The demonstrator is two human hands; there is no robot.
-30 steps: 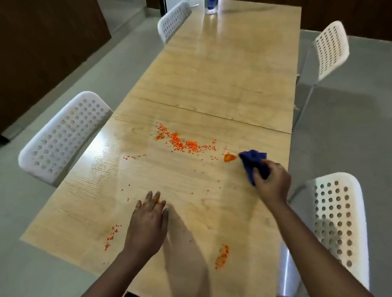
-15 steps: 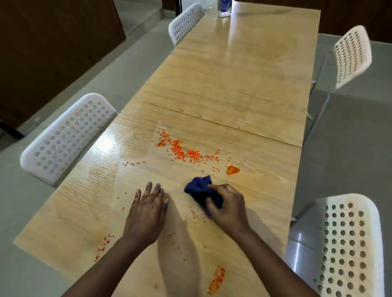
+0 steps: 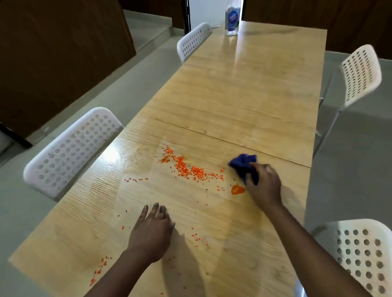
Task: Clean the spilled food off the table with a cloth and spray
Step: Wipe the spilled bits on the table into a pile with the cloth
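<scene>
Blue cloth (image 3: 245, 167) beside orange spill (image 3: 187, 168)

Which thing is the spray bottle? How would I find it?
Look along the long wooden table to its far end, away from the hands. The spray bottle stands upright there near the corner, beside a white chair. It is the only clear, tall thing, with a blue label.

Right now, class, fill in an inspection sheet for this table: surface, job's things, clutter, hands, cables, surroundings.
Surface: wooden table, orange crumbs scattered mid-table and by the near edges, one orange blob.
Job's things: blue cloth beside the blob; spray bottle upright at the far end.
Clutter: nothing seen.
Hands: right hand grips the cloth; left hand flat on the table.
Cables: nothing seen.
Surroundings: four white chairs, grey floor, dark wood walls.
</scene>
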